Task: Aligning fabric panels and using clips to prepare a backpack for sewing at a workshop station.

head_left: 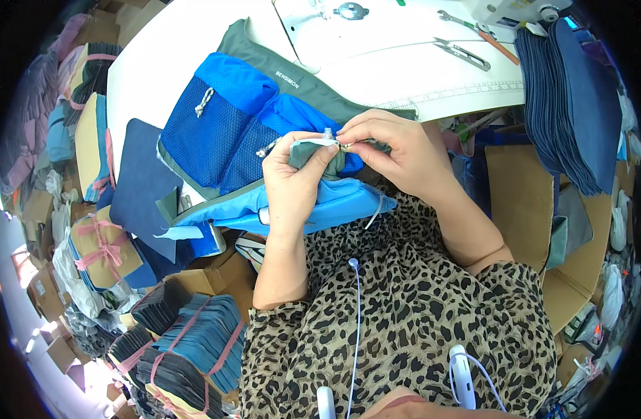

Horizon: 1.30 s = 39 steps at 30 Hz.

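A partly sewn bag piece lies across the table's front edge, with blue mesh pockets (208,136), a grey-green fabric panel (264,66) and light blue fabric (334,206) hanging over my lap. My left hand (292,178) is closed on a folded grey-green edge of it, thumb on top. Against that same edge, my right hand (404,153) pinches with thumb and forefinger. What sits in this pinch is too small to make out; something beige and cord-like shows beside it. A speckled drawstring (204,103) hangs from the left pocket.
On the white table (397,84) lie thread snips (463,54), a wrench (449,17) and an orange-handled tool (500,47). Dark blue fabric pieces (579,105) are stacked at right, above a cardboard box (519,202). Tied fabric bundles (201,335) stand at lower left.
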Motion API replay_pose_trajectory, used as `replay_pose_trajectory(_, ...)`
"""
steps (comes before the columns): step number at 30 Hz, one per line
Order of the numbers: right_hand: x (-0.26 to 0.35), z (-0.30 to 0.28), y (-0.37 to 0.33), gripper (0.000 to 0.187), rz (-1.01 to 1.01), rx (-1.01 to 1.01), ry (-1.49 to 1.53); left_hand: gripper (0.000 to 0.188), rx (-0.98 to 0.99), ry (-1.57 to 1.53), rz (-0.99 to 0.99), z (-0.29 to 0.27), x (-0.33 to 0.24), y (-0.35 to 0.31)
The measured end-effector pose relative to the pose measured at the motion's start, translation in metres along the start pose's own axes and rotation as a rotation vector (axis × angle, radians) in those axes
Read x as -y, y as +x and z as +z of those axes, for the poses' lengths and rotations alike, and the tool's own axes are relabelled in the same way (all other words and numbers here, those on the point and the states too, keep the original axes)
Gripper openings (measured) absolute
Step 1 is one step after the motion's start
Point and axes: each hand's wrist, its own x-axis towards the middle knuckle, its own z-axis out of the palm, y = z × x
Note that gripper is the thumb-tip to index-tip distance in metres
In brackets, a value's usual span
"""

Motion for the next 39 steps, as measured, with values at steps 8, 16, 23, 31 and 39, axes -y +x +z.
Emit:
replay_pose_trajectory(8, 0.007, -0.007, 0.002, 0.013, 0.191, 0.092, 0.044, 0.008, -0.015, 0.023, 0.011, 0.004, 0.000, -0.003)
replay_pose_trajectory(16, 0.008, -0.009, 0.004, 0.014, 0.201, 0.170, -0.073, 0.008, -0.063, 0.118, 0.071, 0.009, 0.003, -0.005)
replay_pose_trajectory(23, 0.002, -0.004, 0.002, 0.014, 0.262, 0.055, 0.122, 0.007, -0.041, 0.070, 0.061, 0.007, 0.001, -0.001)
replay_pose_trajectory(31, 0.004, -0.004, 0.001, 0.014, 0.480, 0.094, 0.327, 0.007, 0.032, -0.054, 0.021, 0.003, 0.002, 0.000)
replay_pose_trajectory(39, 0.010, -0.009, 0.006, 0.010, 0.150, 0.119, -0.121, 0.010, -0.029, 0.142, 0.092, 0.010, -0.003, -0.004)
